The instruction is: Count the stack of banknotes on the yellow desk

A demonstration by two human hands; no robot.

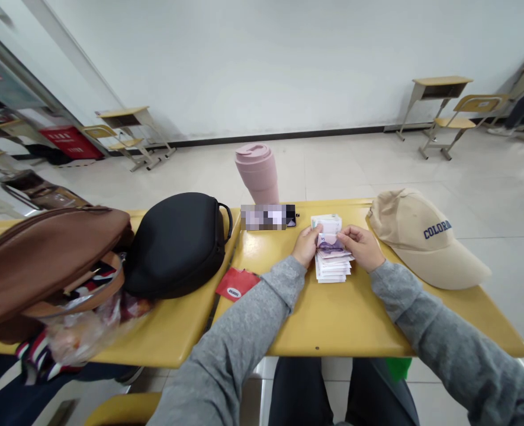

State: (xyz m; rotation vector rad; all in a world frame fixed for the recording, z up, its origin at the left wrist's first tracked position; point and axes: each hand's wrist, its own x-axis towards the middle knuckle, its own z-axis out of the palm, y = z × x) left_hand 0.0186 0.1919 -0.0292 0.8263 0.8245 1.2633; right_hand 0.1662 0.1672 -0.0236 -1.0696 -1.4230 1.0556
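Observation:
A stack of banknotes [331, 260] lies on the yellow desk [333, 319] in front of me. My left hand [306, 245] pinches the left edge of the top notes with thumb and fingers. At the stack's right side, my right hand [363, 245] is curled with its fingertips on a purplish note [330, 241]. Both arms wear grey sleeves. A few notes fan out away from me past the hands.
A beige cap [426, 236] lies right of the notes. A pink lidded cup [256, 173] and a dark phone [291, 216] stand behind them. On the left are a black case [177, 245], a red packet [237, 283] and a brown bag [44, 260]. More desks and chairs line the wall.

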